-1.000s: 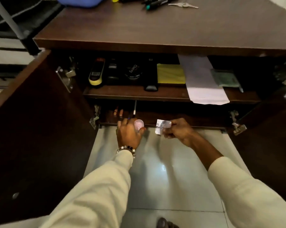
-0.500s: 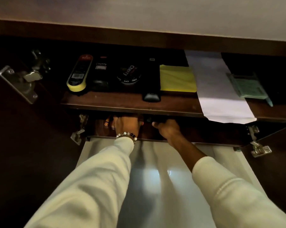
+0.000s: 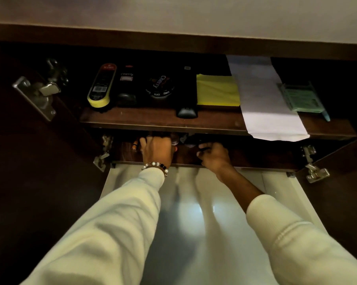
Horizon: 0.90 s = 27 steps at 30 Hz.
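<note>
Nearest, pale sleeves (image 3: 116, 223) stretch out over the glossy white floor (image 3: 183, 254) towards an open cabinet. The left hand (image 3: 157, 149), with a bead bracelet (image 3: 155, 165) at its wrist, reaches over the front edge of the lower shelf (image 3: 255, 157), fingers spread and bent downward. A small round pot (image 3: 174, 139) shows just beside its thumb, but the dark hides whether the hand grips it or only touches it. The right hand (image 3: 213, 155) lies just to the right at the same edge, fingers curled inward; I cannot tell what they close on, if anything. Between the hands sits a crumpled scrap (image 3: 183, 138), near the pot.

The pot looks light, hard and smooth, and likely to roll or slip, so a pinch across its rim should suit. The scrap looks thin and soft. The low gap under the upper shelf crowds the knuckles, and small orange-tipped tubes (image 3: 135, 145) towards the lower shelf's left end could be knocked.

Farther back, the upper shelf (image 3: 153, 120) carries, left to right:
- a yellow-ended shoe sponge (image 3: 102, 85)
- a black bottle (image 3: 126, 87)
- a polish tin (image 3: 160, 85)
- a long black brush (image 3: 187, 93)
- a yellow cloth (image 3: 217, 90)
- a white sheet (image 3: 264, 103) hanging over the front edge
- a green packet (image 3: 301, 98) near the right end
</note>
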{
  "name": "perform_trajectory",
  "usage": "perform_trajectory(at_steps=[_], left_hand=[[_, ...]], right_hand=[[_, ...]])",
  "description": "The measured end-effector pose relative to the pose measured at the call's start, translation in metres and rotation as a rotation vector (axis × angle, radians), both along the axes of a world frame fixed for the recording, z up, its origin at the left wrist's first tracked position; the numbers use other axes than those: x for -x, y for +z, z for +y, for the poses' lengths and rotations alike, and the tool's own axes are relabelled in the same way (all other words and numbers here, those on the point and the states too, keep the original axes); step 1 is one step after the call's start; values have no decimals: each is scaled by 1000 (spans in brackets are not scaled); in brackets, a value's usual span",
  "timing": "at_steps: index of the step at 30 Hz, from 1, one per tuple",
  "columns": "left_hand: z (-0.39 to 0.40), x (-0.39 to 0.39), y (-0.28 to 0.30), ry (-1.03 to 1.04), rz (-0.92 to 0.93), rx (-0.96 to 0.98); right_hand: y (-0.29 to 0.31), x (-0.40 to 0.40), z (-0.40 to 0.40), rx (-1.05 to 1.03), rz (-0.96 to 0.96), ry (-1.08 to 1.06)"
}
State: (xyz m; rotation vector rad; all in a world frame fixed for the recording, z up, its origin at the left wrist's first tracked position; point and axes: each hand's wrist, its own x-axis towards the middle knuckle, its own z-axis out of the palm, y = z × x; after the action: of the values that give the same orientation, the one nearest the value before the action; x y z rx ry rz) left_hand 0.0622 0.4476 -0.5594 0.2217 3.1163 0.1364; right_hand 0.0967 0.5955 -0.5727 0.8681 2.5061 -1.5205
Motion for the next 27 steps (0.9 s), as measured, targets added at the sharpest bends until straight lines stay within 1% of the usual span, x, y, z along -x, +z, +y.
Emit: perform_trajectory(at_steps=[2,4,6,8,9,12,14,18,20,22,25,27], left_hand=[[-2,-10,5,-13,-11,-51],[-5,-21,12,-58,-37,-158],[-6,-35,25,-72,-95,-347],[-3,-49,47,-32,-158,-559],[-1,-56,59,-30,-183,-626],[4,-73,99,-115,-210,-751],[5,-80,131,-171,-191,-809],[9,-87,192,-272,-58,-961],[10,-86,225,-325,68,-1031],[12,-79,255,-357,215,-1054],[18,-53,294,-291,380,-1051],[24,-26,308,-173,417,-987]], right_hand=[[9,-12,1,47,26,15],[30,-28,-1,68,41,74],[53,-45,-5,93,33,132],[78,-59,-7,99,29,208],[90,-66,-6,101,27,256],[144,-85,4,59,53,411],[190,-94,14,31,111,478],[275,-106,27,87,276,429],[305,-103,32,96,370,394],[323,-94,38,107,451,325],[337,-66,51,91,549,178],[334,-42,59,79,586,95]])
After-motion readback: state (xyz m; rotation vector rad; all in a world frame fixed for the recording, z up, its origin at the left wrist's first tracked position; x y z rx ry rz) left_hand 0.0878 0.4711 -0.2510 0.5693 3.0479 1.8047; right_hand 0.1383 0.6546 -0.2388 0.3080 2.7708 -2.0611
